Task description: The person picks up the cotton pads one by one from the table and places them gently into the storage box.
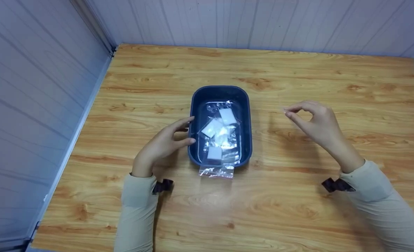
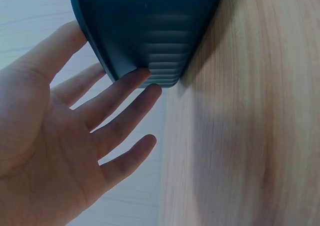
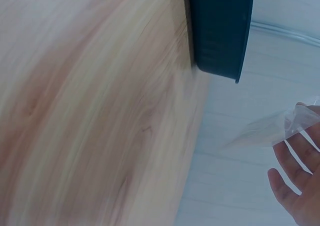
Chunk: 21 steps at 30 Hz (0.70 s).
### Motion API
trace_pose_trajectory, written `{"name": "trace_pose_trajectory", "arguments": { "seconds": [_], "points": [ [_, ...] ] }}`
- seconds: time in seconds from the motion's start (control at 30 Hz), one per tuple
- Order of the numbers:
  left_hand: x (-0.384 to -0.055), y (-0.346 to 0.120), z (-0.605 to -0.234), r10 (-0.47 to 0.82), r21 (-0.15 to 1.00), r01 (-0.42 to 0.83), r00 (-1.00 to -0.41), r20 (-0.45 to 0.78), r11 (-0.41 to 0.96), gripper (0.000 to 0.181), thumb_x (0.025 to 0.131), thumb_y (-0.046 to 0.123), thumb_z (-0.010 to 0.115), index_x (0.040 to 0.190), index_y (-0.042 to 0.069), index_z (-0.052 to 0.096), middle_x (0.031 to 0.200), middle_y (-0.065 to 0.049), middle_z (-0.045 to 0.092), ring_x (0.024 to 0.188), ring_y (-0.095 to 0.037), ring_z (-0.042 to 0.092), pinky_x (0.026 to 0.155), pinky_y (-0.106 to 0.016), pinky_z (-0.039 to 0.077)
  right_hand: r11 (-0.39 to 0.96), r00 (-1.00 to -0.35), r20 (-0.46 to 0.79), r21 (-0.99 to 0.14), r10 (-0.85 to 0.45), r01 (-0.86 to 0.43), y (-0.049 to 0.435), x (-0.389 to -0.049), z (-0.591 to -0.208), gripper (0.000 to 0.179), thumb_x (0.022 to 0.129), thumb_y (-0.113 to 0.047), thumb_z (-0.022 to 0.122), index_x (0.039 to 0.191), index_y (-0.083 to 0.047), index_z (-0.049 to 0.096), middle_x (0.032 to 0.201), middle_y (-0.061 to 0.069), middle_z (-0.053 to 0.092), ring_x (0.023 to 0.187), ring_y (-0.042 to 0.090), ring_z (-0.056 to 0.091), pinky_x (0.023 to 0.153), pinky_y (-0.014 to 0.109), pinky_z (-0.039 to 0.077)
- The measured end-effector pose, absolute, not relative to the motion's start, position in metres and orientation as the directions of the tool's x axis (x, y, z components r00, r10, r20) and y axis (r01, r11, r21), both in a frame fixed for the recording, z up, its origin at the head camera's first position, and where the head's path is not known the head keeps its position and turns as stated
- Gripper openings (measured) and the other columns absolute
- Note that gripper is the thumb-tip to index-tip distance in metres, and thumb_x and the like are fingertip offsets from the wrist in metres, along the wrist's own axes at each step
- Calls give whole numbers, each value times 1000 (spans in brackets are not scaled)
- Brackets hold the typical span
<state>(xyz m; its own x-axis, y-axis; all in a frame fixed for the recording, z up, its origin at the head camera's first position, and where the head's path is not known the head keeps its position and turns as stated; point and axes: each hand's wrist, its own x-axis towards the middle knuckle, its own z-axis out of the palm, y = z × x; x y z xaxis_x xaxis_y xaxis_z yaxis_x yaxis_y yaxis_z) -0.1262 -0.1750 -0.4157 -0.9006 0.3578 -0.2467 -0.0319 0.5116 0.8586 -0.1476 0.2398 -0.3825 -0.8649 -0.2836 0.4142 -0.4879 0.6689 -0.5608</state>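
Observation:
A dark blue rectangular bin (image 1: 250, 136) stands on the table and holds several clear zip bags with white pieces (image 1: 214, 153) in them. One bag (image 1: 217, 171) hangs over the bin's near rim. At the bin's left side is my left hand (image 1: 159, 145), its fingers spread and relaxed, fingertips at the rim and wall. To the right of the bin, above the table, my right hand (image 1: 321, 122) pinches a clear plastic bag (image 3: 272, 128) between thumb and forefinger. That bag shows in the right wrist view and is barely visible from the head.
The wood-grain table (image 1: 140, 80) extends around the bin. Pale panel walls (image 1: 200, 21) stand behind it and along its left side. Dark camera mounts (image 1: 163, 186) sit at both wrists.

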Motion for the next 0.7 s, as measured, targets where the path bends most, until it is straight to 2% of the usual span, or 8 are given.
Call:
{"name": "trace_pose_trajectory", "arguments": {
  "seconds": [0.37,0.7],
  "points": [
    [-128,-176,-417,368,872,-21,-901,-228,488,67,94,26,70,153,23,38,148,-5,47,135,-25,44,114,-50,29,599,-803,502,-550,-321,-583,221,-139,-373,11,87,-6,76,98,-5,77,96,2,75,93,17,66,90,21,47],
    [-127,-176,-414,346,856,-44,-903,-255,516,68,93,31,70,153,27,38,148,-3,47,136,-25,43,114,-54,28,502,-750,569,-565,-337,-655,199,-132,-366,16,83,3,77,96,-5,77,94,3,75,92,16,67,90,21,48]
  ]
}}
